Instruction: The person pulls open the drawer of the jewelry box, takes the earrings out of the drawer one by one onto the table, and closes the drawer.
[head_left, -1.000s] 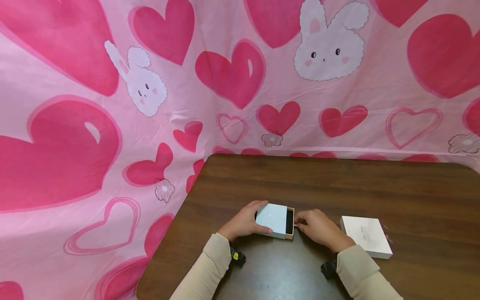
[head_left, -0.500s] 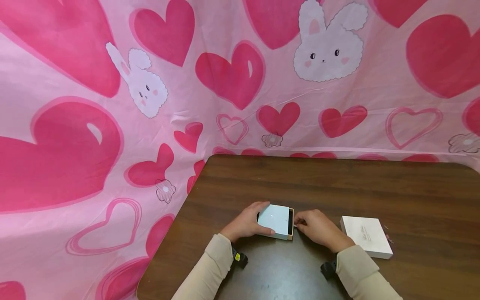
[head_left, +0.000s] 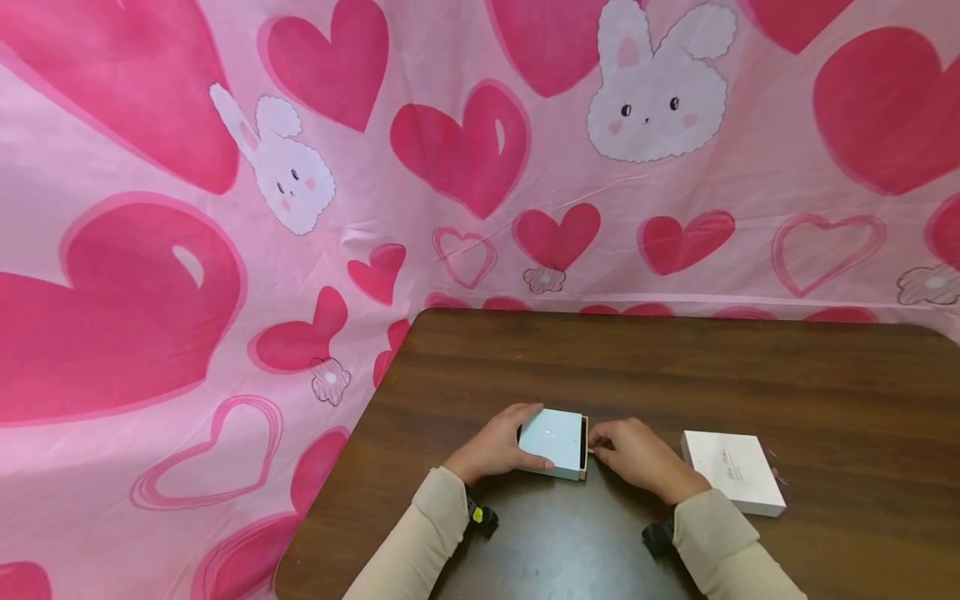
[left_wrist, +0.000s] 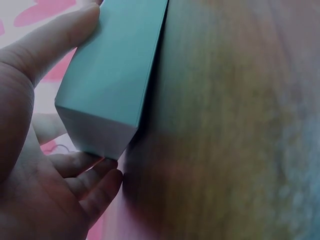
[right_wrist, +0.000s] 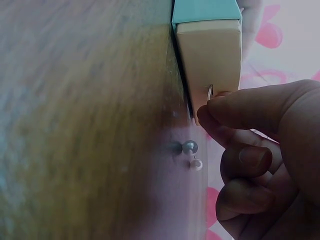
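A drawer-style gift box lies on the table, with a pale blue sleeve (head_left: 551, 442) over a tan drawer (right_wrist: 210, 55). Its right end sticks out slightly, leaving a dark gap. My left hand (head_left: 495, 446) grips the sleeve from the left, thumb on the near side and fingers on the far side. At the drawer's end, my right hand (head_left: 633, 450) pinches a small thin pull tab (right_wrist: 210, 91) between thumb and index finger. Most of the tab is hidden by the fingertips.
To the right of my right hand lies a white flat box (head_left: 733, 472) with script lettering, small reddish bits (head_left: 777, 468) at its right edge. Two pearl-like beads (right_wrist: 190, 146) show near my right fingers. The brown table (head_left: 675, 358) meets a pink heart-print cloth (head_left: 480, 167).
My left hand has slid the blue sleeve rightward over the drawer, so the exposed strip has narrowed. My right hand has stayed in place at the tab.
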